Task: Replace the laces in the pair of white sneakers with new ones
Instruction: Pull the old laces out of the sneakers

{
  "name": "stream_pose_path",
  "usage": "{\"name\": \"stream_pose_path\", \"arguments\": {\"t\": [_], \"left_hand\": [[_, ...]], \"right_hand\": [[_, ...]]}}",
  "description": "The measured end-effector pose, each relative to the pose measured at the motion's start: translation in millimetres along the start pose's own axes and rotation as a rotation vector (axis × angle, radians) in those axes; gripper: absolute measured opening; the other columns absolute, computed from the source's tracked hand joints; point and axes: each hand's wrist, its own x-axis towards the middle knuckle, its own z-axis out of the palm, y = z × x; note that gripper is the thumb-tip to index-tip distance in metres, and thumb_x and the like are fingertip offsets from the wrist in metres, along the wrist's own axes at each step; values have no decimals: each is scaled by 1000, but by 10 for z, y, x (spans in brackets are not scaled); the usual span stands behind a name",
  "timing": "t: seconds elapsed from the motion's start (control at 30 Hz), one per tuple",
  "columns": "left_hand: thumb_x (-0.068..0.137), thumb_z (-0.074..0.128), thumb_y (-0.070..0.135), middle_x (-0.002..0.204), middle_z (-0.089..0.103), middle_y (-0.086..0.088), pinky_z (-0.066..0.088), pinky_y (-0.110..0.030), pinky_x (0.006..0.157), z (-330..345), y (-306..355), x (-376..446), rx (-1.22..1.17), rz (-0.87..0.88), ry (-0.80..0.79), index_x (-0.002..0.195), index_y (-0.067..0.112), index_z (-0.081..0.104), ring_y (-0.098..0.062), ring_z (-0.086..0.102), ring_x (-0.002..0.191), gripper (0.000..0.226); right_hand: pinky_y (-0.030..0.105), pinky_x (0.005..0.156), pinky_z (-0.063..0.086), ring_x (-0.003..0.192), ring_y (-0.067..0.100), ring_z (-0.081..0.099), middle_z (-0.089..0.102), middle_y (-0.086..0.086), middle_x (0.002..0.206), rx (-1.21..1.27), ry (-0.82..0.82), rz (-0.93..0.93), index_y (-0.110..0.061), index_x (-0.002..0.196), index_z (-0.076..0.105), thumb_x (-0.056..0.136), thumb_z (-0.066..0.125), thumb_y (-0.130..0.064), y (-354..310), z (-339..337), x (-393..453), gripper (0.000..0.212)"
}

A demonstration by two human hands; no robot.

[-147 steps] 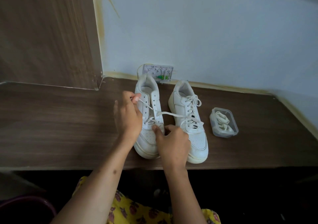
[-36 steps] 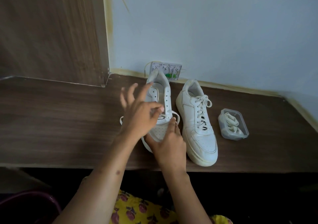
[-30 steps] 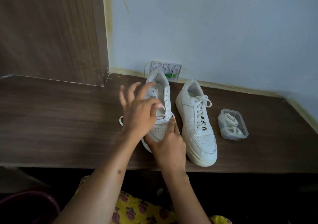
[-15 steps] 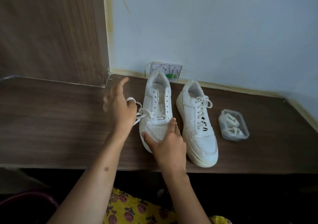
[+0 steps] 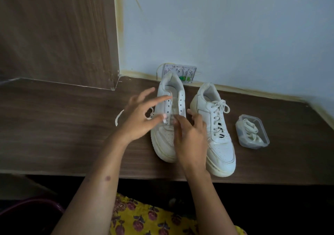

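Two white sneakers stand side by side on the wooden shelf, toes toward me. The left sneaker (image 5: 167, 137) has empty eyelets; its old lace (image 5: 118, 117) lies loose on the shelf beside it, partly under my left hand. The right sneaker (image 5: 216, 126) is laced and tied. My left hand (image 5: 139, 121) hovers over the left sneaker's side with fingers spread. My right hand (image 5: 189, 137) is blurred over that sneaker's lower eyelets, thumb on the tongue and fingers down its right side. A clear plastic box (image 5: 263, 140) at the right holds the new cream laces (image 5: 250, 130).
The shelf's front edge (image 5: 126, 174) runs just below the sneakers' toes. A wooden panel (image 5: 57, 36) rises at the back left and a pale wall (image 5: 226, 27) behind. A small patterned card (image 5: 188, 71) leans on the wall behind the left sneaker.
The old lace has come out of the left sneaker's last eyelets. My left hand has swung back from the left to the sneaker, and my right hand has lifted off the toe toward the eyelets.
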Motion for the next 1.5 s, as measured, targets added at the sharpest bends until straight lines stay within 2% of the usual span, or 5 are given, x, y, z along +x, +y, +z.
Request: {"name": "stream_pose_path", "arguments": {"t": [0.33, 0.47, 1.0, 1.37, 1.5], "left_hand": [[62, 73, 72, 158, 17, 21, 26, -46, 107, 61, 74, 38, 260, 11, -139, 133, 61, 40, -20, 23, 139, 79], [58, 78, 68, 159, 18, 16, 20, -47, 110, 60, 103, 60, 259, 3, -135, 129, 56, 43, -23, 23, 141, 80], [58, 70, 76, 160, 14, 16, 11, -63, 114, 102, 98, 83, 358, -16, -146, 136, 62, 29, -24, 22, 142, 89], [49, 80, 71, 144, 34, 21, 17, -64, 111, 74, 71, 86, 257, 7, -92, 123, 45, 39, -19, 37, 132, 88], [49, 81, 69, 145, 34, 22, 12, -65, 113, 81, 80, 86, 225, -3, -95, 123, 43, 40, -18, 36, 133, 88]], "right_hand": [[6, 98, 21, 119, 23, 39, 48, -3, 127, 271, 41, 21, -21, 87, 73, 87, 71, -14, 163, 55, 213, 7], [42, 96, 49, 118, 23, 49, 41, -14, 117, 595, 159, 217, -24, 80, 66, 87, 67, -12, 200, -17, 208, 14], [55, 101, 37, 132, 35, 23, 33, 6, 150, -59, -62, -116, -28, 107, 68, 91, 63, -25, 156, 30, 210, 17], [7, 92, 19, 101, 8, 26, 46, 19, 127, 233, 535, 189, -7, 94, 60, 85, 58, 7, 180, -98, 295, 17], [24, 89, 25, 103, 18, 33, 40, 12, 133, 188, 431, 127, -15, 109, 57, 86, 57, 5, 116, -83, 253, 31]]}}
